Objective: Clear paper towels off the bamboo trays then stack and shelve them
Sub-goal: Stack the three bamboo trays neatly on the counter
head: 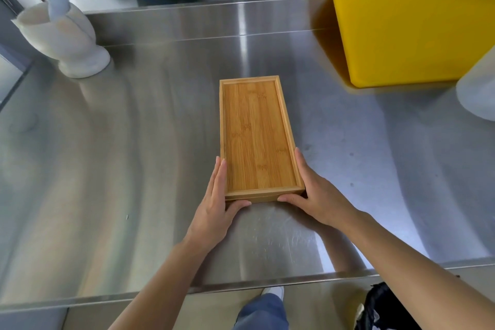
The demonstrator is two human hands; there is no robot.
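Observation:
A stack of rectangular bamboo trays lies lengthwise on the steel counter, its top tray bare with no paper towel on it. My left hand presses against the stack's near left side, thumb on the near end. On the near right corner my right hand grips the stack, fingers along the right side and thumb on the near end. How many trays are in the stack I cannot tell.
A white stone-like holder with something pale in it stands at the back left. At the back right a yellow cutting board leans, with a white container at the right edge. A black bag lies on the floor.

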